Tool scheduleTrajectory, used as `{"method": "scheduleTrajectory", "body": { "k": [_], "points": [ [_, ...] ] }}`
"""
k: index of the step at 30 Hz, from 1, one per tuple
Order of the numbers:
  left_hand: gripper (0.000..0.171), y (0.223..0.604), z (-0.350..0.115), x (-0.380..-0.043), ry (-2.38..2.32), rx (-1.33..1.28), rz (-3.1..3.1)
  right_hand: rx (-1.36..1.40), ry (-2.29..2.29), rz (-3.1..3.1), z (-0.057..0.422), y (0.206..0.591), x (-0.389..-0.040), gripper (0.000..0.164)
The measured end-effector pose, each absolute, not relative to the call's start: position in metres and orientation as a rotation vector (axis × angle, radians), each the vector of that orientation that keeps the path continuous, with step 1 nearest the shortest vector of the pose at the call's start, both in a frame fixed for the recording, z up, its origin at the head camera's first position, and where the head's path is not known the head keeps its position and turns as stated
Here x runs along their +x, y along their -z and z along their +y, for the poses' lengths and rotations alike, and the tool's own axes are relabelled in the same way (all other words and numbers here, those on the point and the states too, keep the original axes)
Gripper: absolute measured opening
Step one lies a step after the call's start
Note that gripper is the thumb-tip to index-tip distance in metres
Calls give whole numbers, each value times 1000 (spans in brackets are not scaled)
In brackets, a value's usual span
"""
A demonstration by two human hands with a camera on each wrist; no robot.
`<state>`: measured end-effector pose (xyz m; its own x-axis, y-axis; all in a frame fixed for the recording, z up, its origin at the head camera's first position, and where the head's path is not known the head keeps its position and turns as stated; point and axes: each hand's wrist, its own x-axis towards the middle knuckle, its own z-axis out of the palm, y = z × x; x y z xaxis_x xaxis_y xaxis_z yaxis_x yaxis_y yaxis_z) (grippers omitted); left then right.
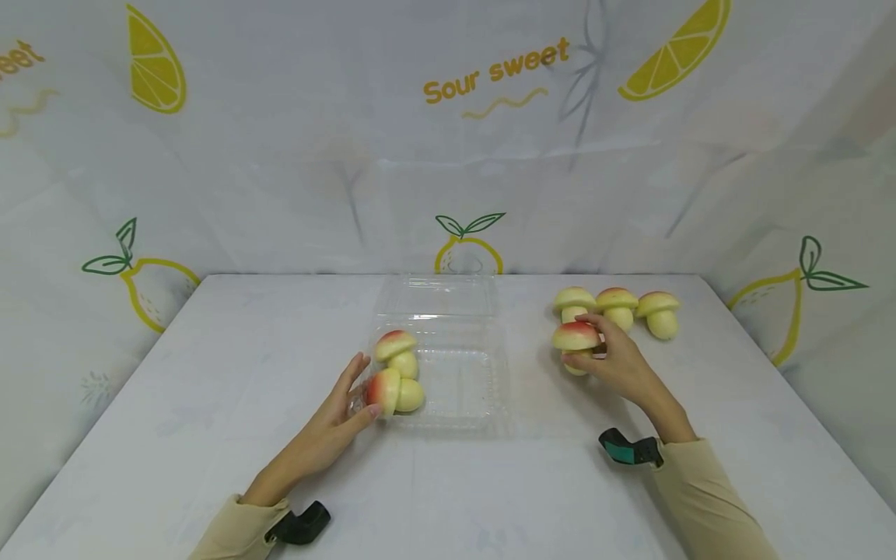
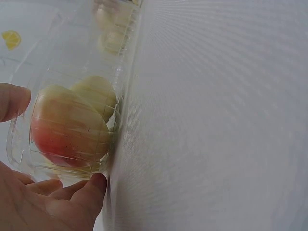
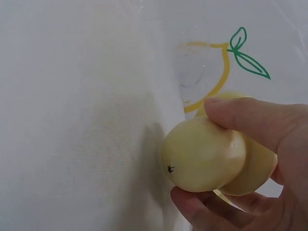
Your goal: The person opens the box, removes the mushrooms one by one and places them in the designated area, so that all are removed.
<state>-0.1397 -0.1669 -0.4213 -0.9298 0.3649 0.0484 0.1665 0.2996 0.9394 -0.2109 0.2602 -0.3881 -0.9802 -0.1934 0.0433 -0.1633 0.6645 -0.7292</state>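
Note:
A clear plastic clamshell box (image 1: 462, 389) lies with its lid (image 1: 441, 295) folded back. Two yellow mushrooms with red-tinged caps, an upper mushroom (image 1: 402, 364) and a lower mushroom (image 1: 409, 395), lie along its left side. My left hand (image 1: 329, 424) holds the box's left edge, the thumb over the rim and the fingers low against the outer wall (image 2: 72, 130). In my right hand (image 1: 619, 362) a red-capped mushroom (image 1: 575, 336) is gripped between thumb and fingers, right of the box. Its rounded pale stem (image 3: 202, 154) faces the right wrist camera.
Behind my right hand stand a pale mushroom (image 1: 574, 299), a redder mushroom (image 1: 617, 307) and a rightmost mushroom (image 1: 659, 313), in a row on the white table (image 1: 210, 404). A lemon-print backdrop (image 1: 294, 117) rises at the table's far edge.

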Motion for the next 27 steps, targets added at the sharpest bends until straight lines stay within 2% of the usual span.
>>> {"method": "scheduleTrajectory", "body": {
  "k": [20, 27],
  "points": [
    [83, 421, -168, -139, -1686, 474, 2390, -146, 1214, 2771, 265, 393, -213, 84],
    [83, 421, -168, -140, -1689, 475, 2381, -95, 1221, 2762, 267, 393, -212, 83]
  ]
}}
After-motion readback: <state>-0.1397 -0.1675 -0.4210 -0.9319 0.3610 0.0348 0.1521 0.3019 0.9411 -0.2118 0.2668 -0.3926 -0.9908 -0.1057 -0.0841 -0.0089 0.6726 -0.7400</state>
